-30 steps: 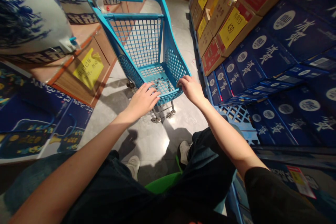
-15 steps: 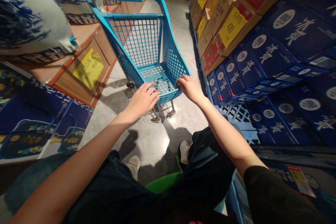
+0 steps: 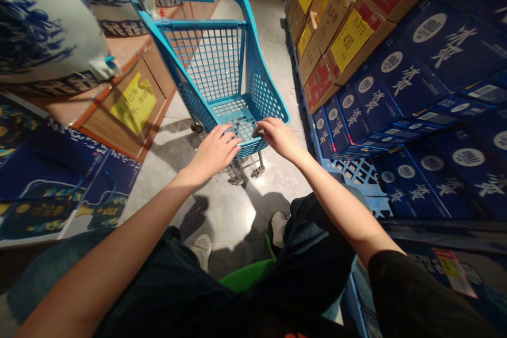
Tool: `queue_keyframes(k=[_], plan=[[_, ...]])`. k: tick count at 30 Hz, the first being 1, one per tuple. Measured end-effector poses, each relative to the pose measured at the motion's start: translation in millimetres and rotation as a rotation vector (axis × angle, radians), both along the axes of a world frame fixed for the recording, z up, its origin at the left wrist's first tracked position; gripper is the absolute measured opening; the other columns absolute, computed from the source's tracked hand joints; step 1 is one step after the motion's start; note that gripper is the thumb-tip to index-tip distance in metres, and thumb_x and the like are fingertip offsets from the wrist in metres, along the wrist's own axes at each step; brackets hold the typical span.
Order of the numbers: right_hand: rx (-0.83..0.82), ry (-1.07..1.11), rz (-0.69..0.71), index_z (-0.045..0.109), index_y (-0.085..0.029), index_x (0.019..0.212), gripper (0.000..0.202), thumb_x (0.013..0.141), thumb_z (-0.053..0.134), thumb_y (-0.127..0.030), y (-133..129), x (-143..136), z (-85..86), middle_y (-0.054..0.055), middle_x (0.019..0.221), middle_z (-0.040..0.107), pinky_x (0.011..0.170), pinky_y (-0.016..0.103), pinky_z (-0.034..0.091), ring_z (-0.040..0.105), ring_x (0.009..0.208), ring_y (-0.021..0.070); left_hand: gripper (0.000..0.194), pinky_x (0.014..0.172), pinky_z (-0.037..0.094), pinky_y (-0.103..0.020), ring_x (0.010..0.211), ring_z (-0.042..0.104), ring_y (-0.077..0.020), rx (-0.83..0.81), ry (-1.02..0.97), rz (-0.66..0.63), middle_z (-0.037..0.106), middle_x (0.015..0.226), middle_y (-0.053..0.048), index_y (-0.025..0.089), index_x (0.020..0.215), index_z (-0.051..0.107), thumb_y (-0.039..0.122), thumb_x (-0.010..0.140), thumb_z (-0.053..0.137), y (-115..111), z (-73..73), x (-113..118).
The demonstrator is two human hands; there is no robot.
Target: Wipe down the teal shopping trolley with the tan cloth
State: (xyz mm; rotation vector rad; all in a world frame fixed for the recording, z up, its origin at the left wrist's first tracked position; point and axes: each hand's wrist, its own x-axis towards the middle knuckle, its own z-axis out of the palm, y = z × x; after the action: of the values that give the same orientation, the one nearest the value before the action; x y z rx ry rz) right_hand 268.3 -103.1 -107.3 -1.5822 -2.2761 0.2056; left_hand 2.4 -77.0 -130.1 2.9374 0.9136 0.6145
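Note:
A blue plastic shopping cart (image 3: 229,108) stands in front of me, its handle at the far end and its low front edge close to me. My left hand (image 3: 217,147) lies over that front edge on the left, fingers bent over the rim into the basket. On the right part of the same rim is my right hand (image 3: 275,136), fingers curled over it with the tips inside. Both thumbs are mostly hidden. Nothing lies in the visible part of the basket.
Blue boxes (image 3: 396,84) are stacked at right on a blue plastic pallet (image 3: 356,171), with cardboard cartons (image 3: 317,58) beyond. Large blue-and-white jars (image 3: 35,26) stand on a wooden platform (image 3: 130,111) at left. Something green (image 3: 247,276) shows below me, between my legs.
My right hand has slid a little left along the cart's front rim, closer to my left hand. The cart and my left hand have hardly moved.

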Motion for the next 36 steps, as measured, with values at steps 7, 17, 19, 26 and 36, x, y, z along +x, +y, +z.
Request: queue_keyframes(k=[7, 17, 19, 26, 36], plan=[[0.018, -0.045, -0.138, 0.068, -0.012, 0.146, 0.054, 0.097, 0.047, -0.005, -2, 5, 1.3, 0.020, 0.143, 0.070, 0.118, 0.051, 0.051, 0.060, 0.133, 0.0336, 0.040, 0.126, 0.048, -0.068, 0.146, 0.060, -0.0385, -0.013, -0.015, -0.004, 0.080, 0.122, -0.018, 0.018, 0.125, 0.082, 0.030, 0.112, 0.047, 0, 0.4, 0], [-0.002, -0.019, 0.152, 0.072, -0.016, 0.134, 0.046, 0.093, 0.052, -0.005, -7, -2, 2.0, 0.018, 0.143, 0.067, 0.122, 0.052, 0.048, 0.055, 0.139, 0.0322, 0.036, 0.127, 0.047, -0.068, 0.148, 0.059, -0.0384, -0.031, -0.036, 0.001, 0.080, 0.124, -0.017, 0.020, 0.126, 0.083, 0.027, 0.109, 0.051, 0, 0.0, 0], [-0.001, -0.076, 0.036, 0.072, -0.016, 0.133, 0.047, 0.092, 0.053, -0.003, -2, 13, 5.0, 0.019, 0.146, 0.065, 0.122, 0.053, 0.048, 0.054, 0.140, 0.0333, 0.036, 0.127, 0.047, -0.069, 0.148, 0.059, -0.0383, -0.041, -0.045, -0.002, 0.081, 0.123, -0.016, 0.021, 0.126, 0.083, 0.027, 0.109, 0.052, 1, -0.7, 0], [-0.003, -0.143, -0.036, 0.073, -0.017, 0.135, 0.043, 0.102, 0.049, -0.005, -13, 6, 4.2, 0.017, 0.146, 0.067, 0.116, 0.048, 0.053, 0.058, 0.135, 0.0311, 0.037, 0.128, 0.046, -0.068, 0.147, 0.059, -0.0392, -0.035, -0.029, 0.005, 0.080, 0.122, -0.018, 0.018, 0.125, 0.083, 0.027, 0.110, 0.051, 0, 0.0, 0], [-0.046, -0.116, 0.075, 0.074, -0.022, 0.132, 0.035, 0.104, 0.056, -0.009, -7, 8, 14.4, 0.012, 0.143, 0.070, 0.107, 0.042, 0.054, 0.063, 0.128, 0.0284, 0.037, 0.126, 0.048, -0.068, 0.147, 0.060, -0.0384, -0.018, -0.025, 0.000, 0.080, 0.124, -0.017, 0.020, 0.126, 0.082, 0.029, 0.110, 0.050, 1, -1.6, 0]])
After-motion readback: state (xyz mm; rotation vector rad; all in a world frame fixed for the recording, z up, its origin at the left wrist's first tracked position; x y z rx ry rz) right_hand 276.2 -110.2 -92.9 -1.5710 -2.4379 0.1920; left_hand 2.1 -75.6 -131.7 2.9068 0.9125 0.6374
